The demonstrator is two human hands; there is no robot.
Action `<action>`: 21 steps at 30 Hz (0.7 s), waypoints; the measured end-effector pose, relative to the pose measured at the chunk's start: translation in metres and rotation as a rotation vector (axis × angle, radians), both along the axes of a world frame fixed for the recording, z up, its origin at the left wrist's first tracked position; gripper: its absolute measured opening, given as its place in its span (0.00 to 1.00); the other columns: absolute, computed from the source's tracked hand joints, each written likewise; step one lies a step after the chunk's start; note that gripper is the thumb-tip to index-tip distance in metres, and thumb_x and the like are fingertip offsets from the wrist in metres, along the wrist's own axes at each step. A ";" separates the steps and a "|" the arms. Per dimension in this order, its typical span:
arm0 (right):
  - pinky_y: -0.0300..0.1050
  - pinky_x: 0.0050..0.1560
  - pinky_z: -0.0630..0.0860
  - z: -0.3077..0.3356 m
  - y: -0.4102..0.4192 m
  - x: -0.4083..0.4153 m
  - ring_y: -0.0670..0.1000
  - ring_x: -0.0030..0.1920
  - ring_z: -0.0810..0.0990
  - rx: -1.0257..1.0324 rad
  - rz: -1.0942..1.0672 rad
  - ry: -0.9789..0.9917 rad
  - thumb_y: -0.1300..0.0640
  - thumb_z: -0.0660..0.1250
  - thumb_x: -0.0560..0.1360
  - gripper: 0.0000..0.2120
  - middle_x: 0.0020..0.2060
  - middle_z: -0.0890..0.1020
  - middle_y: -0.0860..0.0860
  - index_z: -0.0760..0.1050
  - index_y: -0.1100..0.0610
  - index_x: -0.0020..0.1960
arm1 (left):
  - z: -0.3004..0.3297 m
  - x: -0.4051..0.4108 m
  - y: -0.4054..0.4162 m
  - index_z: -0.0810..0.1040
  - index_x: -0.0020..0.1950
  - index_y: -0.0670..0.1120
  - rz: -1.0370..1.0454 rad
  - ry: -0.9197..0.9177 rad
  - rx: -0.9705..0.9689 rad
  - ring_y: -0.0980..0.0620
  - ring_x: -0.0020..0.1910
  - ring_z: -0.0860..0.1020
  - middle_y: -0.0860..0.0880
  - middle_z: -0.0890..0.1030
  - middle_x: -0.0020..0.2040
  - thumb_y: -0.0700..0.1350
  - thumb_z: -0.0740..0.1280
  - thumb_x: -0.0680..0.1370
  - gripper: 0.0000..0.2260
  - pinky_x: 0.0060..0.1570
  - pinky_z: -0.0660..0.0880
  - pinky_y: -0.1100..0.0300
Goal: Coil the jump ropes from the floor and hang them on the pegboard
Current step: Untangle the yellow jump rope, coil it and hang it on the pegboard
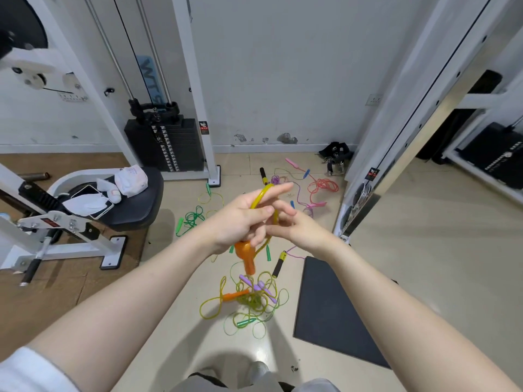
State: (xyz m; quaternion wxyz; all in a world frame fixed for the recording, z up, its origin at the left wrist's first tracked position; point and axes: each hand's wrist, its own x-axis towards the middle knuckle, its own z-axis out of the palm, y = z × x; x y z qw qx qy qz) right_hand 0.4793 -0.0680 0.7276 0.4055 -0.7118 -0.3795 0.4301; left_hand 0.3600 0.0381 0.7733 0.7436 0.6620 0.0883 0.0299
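My left hand (242, 219) grips a yellow jump rope (261, 195) by its orange handle (246, 257), which hangs below my palm. The rope loops up over my left fingers. My right hand (294, 224) pinches the same rope just to the right of the left hand. Below on the floor lies a tangle of yellow-green ropes (252, 302) with a second orange handle (235, 295) and purple handles (256, 284). Farther back lie a green rope (192, 217), a red rope (322, 186) and a pink rope (295, 164). No pegboard is in view.
A black floor mat (334, 312) lies to the right. A white bench machine with a black seat (135, 205) stands at left, holding a phone and packets. A weight stack (169, 145) stands against the back wall. A white frame post (396, 114) rises at right.
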 end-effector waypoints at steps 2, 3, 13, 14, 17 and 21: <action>0.38 0.47 0.70 -0.008 -0.005 0.009 0.46 0.40 0.76 -0.072 -0.059 -0.011 0.56 0.65 0.76 0.08 0.36 0.79 0.52 0.75 0.56 0.40 | 0.004 -0.003 0.003 0.66 0.66 0.57 0.040 -0.060 -0.091 0.54 0.21 0.75 0.52 0.82 0.53 0.38 0.57 0.79 0.20 0.18 0.54 0.68; 0.38 0.44 0.69 -0.014 -0.008 0.014 0.45 0.38 0.74 -0.101 -0.089 -0.028 0.54 0.64 0.77 0.10 0.34 0.78 0.50 0.73 0.56 0.38 | 0.004 -0.005 0.007 0.66 0.66 0.58 0.099 -0.092 -0.152 0.52 0.23 0.78 0.51 0.82 0.54 0.38 0.57 0.79 0.20 0.17 0.55 0.67; 0.44 0.47 0.70 -0.009 -0.012 -0.015 0.53 0.43 0.76 -0.213 0.491 -0.571 0.55 0.59 0.79 0.13 0.41 0.81 0.54 0.79 0.59 0.47 | -0.012 -0.006 0.036 0.50 0.76 0.52 0.550 -0.066 -0.369 0.49 0.53 0.81 0.44 0.79 0.58 0.36 0.50 0.82 0.24 0.60 0.74 0.56; 0.44 0.45 0.69 0.001 -0.011 -0.022 0.52 0.39 0.75 -0.213 0.580 -0.585 0.54 0.60 0.79 0.13 0.35 0.79 0.52 0.79 0.60 0.44 | -0.015 -0.004 0.036 0.47 0.76 0.51 0.564 -0.020 -0.324 0.49 0.55 0.80 0.44 0.78 0.59 0.37 0.51 0.82 0.24 0.63 0.71 0.54; 0.43 0.35 0.65 0.033 -0.011 -0.032 0.48 0.28 0.66 -0.088 0.620 -0.559 0.55 0.65 0.76 0.13 0.26 0.68 0.51 0.73 0.63 0.37 | -0.025 -0.005 0.037 0.44 0.77 0.47 0.513 0.115 -0.070 0.51 0.55 0.78 0.44 0.74 0.66 0.39 0.50 0.83 0.24 0.63 0.69 0.55; 0.30 0.34 0.66 0.071 -0.004 -0.022 0.38 0.28 0.70 0.173 0.319 -0.411 0.58 0.69 0.74 0.06 0.29 0.77 0.49 0.78 0.52 0.38 | -0.035 -0.013 0.019 0.58 0.74 0.45 0.313 0.275 0.095 0.57 0.33 0.81 0.48 0.82 0.47 0.43 0.53 0.83 0.19 0.40 0.78 0.58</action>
